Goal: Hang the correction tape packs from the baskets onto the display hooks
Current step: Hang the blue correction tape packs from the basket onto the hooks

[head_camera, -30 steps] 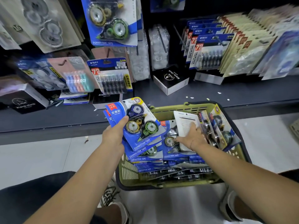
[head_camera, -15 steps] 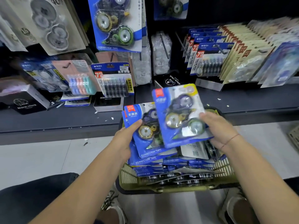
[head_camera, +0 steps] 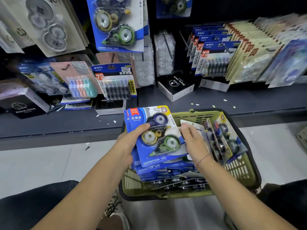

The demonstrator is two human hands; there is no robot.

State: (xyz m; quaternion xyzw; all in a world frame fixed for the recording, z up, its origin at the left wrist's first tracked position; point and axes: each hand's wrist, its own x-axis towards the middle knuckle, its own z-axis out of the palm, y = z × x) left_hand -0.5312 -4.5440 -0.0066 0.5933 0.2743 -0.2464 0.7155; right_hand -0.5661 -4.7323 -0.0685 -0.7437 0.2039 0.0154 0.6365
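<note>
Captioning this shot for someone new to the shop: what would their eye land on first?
The stack of blue correction tape packs gripped in the left hand, centre frame, with the right hand at its right edge. Below, the green basket holds more; above left, a matching pack hangs on display.

The correction tape pack (head_camera: 159, 138) is blue, with purple, yellow and green dispensers. The basket (head_camera: 239, 170) is olive green. The shelf (head_camera: 232, 100) is dark grey.
</note>
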